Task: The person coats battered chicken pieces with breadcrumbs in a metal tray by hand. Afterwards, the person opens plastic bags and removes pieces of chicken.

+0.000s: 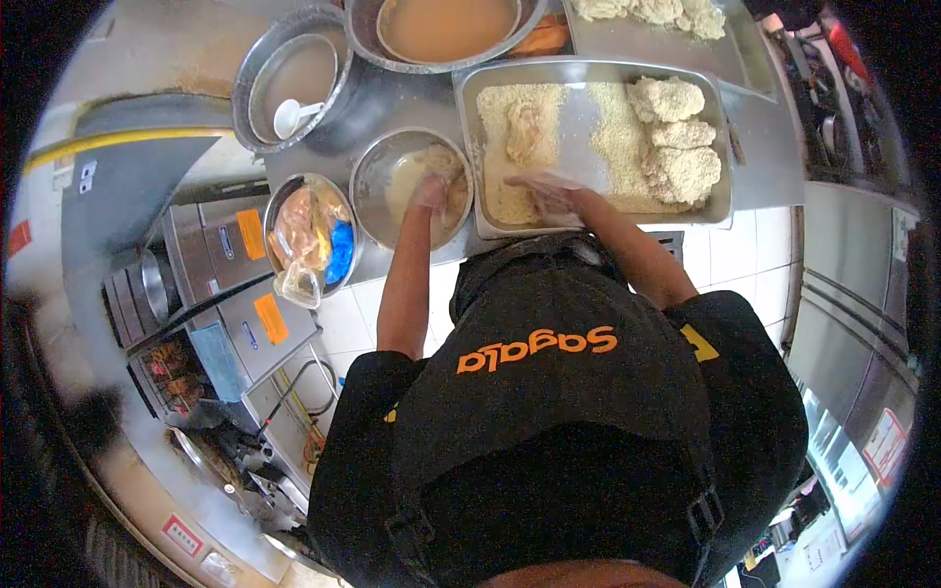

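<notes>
My left hand [429, 193], in a clear glove, is down in a steel bowl [365, 211] of pale batter. Its fingers are closed round a wet, batter-coated piece of chicken [446, 162], partly hidden. Inside the large steel tray [598, 71], at its near left, my right hand [554, 191] lies low over the breadcrumbs [510, 204], gloved too, its fingers stretched out and holding nothing. Just beyond it, another piece of chicken [526, 132] rests on the crumbs, partly coated. Several crumb-coated pieces [683, 174] are heaped along the tray's right side.
Left of the batter stands a bowl [345, 201] of raw chicken with a blue item [340, 252]. Behind are a basin [257, 78] with a white scoop [291, 118] and a basin [537, 20] of brownish liquid. Another tray [750, 73] of coated pieces sits far right.
</notes>
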The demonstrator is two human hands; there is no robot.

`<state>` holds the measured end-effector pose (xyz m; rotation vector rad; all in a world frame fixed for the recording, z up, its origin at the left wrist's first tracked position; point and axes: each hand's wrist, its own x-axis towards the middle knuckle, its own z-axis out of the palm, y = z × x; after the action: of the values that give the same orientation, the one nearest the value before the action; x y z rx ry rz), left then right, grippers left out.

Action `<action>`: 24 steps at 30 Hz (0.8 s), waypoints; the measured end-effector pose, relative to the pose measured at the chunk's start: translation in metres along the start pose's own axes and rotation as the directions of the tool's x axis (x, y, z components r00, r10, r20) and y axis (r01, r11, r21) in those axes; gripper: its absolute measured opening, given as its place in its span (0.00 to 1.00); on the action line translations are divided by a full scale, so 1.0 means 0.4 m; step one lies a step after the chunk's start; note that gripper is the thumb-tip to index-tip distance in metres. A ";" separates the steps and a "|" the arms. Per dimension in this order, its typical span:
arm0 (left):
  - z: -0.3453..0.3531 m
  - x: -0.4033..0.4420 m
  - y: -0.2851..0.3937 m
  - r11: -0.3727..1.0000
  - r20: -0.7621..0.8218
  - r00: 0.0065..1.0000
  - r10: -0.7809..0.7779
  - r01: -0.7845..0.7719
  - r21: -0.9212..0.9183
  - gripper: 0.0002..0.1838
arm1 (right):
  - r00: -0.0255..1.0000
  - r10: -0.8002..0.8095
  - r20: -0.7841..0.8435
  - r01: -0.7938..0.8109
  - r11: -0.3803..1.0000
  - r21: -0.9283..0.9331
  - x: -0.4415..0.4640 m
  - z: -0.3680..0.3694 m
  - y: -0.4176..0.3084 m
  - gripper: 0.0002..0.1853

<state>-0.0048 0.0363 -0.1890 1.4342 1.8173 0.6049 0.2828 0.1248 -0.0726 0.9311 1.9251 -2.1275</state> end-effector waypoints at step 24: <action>-0.187 -0.080 0.072 0.919 -0.187 0.979 0.081 -0.001 0.394 0.16 | 0.804 -0.564 -0.191 0.411 0.758 -0.506 0.100 -0.254 -0.047 0.12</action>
<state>-0.0418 0.0190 -0.1133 1.7285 2.1629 0.4305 0.2776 0.2352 -0.0768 0.7764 2.9552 -1.6559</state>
